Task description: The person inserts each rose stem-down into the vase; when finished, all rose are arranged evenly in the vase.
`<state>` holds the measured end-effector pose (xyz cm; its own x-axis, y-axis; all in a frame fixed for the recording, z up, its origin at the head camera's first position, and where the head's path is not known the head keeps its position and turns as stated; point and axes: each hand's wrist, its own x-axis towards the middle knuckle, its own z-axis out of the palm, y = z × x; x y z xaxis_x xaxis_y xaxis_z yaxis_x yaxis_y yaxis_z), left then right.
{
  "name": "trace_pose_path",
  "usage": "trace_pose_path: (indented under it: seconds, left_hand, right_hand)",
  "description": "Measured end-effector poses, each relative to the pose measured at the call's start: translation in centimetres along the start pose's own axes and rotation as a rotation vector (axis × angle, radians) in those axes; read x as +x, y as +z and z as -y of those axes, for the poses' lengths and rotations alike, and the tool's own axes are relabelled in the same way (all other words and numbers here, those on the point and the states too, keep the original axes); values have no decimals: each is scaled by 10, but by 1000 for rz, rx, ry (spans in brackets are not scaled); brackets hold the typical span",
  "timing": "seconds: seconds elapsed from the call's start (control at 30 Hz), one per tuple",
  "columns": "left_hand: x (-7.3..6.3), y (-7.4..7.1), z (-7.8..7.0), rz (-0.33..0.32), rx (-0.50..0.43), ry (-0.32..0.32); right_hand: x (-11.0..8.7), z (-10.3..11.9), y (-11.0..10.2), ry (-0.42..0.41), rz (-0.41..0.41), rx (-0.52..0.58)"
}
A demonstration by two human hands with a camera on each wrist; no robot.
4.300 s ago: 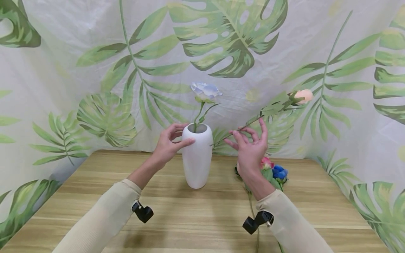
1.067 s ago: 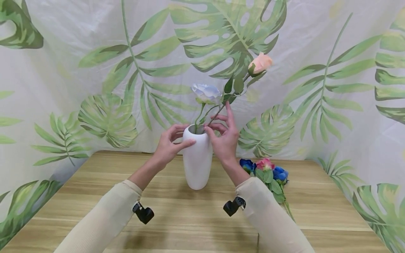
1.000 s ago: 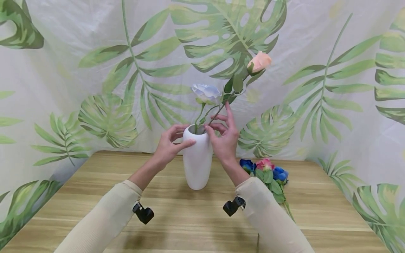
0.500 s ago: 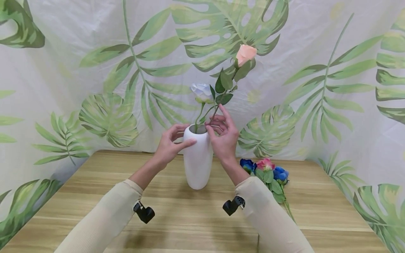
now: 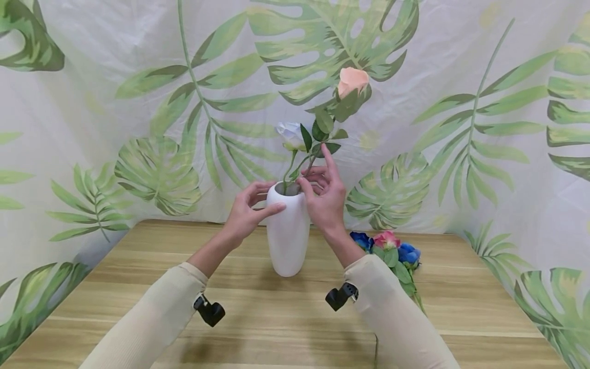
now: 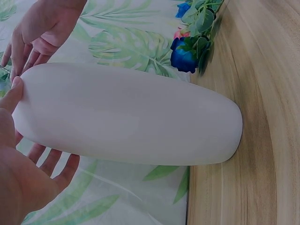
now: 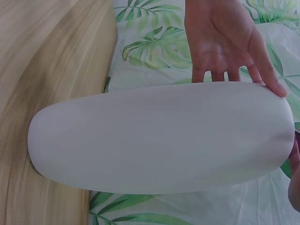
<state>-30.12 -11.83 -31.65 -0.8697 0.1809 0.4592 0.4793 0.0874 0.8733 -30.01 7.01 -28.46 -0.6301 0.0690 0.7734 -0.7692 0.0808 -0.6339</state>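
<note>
A tall white vase [image 5: 288,236] stands upright on the table, filling much of both wrist views. My left hand [image 5: 244,210] holds it near the rim, thumb on the front and fingers round the far side. From the mouth rises a pale blue-white artificial flower [image 5: 291,137] on a green stem. At the rim's right side, my right hand [image 5: 326,202] pinches the stem of a peach rose [image 5: 353,82] between thumb and fingers. Its index finger points up along the stem by the leaves. The rose leans right above the pale flower; its lower stem end is hidden.
Blue flowers [image 5: 408,253] and a pink flower [image 5: 386,240] lie on the wooden table [image 5: 258,328], right of the vase, their stems partly under the right sleeve. A leaf-print cloth [image 5: 221,46] hangs behind the table.
My right hand has brought the peach rose from the right to the vase mouth. Over the last second the rose has tilted more upright and leftward. My left hand has stayed on the vase.
</note>
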Motion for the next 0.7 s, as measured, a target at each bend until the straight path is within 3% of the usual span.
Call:
trace_pose_path:
  seconds: [0.33,0.7]
  left_hand:
    - [0,-1,-1,-4,2,3]
    - [0,0,1,-7,-13,1]
  right_hand:
    - [2,-2,1,-22,-26,48]
    - [-3,-8,3,-49,-90,-36]
